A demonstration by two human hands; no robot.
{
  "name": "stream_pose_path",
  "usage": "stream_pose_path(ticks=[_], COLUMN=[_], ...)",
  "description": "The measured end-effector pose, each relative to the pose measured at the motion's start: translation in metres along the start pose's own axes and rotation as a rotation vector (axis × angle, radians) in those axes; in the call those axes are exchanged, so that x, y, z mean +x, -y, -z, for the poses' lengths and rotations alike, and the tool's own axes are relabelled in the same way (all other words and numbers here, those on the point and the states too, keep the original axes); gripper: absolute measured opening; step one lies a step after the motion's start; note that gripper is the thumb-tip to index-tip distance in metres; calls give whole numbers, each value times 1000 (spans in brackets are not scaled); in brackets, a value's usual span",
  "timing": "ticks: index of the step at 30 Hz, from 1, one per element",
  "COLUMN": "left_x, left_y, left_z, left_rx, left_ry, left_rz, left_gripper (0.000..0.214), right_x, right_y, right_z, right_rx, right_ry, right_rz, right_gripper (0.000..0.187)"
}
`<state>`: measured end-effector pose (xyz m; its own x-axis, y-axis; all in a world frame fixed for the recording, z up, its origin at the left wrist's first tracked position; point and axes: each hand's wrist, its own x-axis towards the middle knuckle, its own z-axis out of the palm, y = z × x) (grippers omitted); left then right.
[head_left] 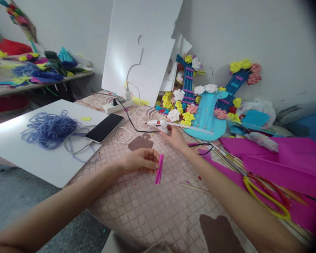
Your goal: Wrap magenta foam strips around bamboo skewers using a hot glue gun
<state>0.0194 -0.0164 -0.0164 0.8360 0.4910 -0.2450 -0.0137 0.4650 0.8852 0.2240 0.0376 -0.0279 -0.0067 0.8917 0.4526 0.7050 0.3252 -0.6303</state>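
Over the near middle of the table, my left hand (143,160) is closed, pinching a folded bright pink strip (159,170) between thumb and fingers. The strip's material, paper or foam, I cannot tell. My right hand (174,137) reaches farther out and has its fingers around the handle of a white glue gun (159,123). The nozzle points left, and a long glue stick (191,127) runs out of its back to the right. The handle is partly hidden by my fingers.
A phone (105,128) and tangled blue yarn (51,128) lie on a white board (50,167) at left. Behind is a power strip (118,105) with cables. At right are yellow-handled scissors (265,203), pink sheets (287,168), sticks and flower-decorated blue shapes (206,112).
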Motion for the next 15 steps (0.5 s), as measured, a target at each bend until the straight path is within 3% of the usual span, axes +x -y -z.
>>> stream_pose_path(ticks=[7,15], left_x=[-1,-8], left_y=[-2,-4], left_z=[-3,-9], left_rx=[26,91], left_ry=[-15,86], left_rz=[2,18], left_gripper=[28,26], right_x=[-7,-17], right_y=[1,5], right_z=[1,13], right_rx=[15,59], right_ry=[14,2], right_rz=[45,83], right_gripper=[21,17])
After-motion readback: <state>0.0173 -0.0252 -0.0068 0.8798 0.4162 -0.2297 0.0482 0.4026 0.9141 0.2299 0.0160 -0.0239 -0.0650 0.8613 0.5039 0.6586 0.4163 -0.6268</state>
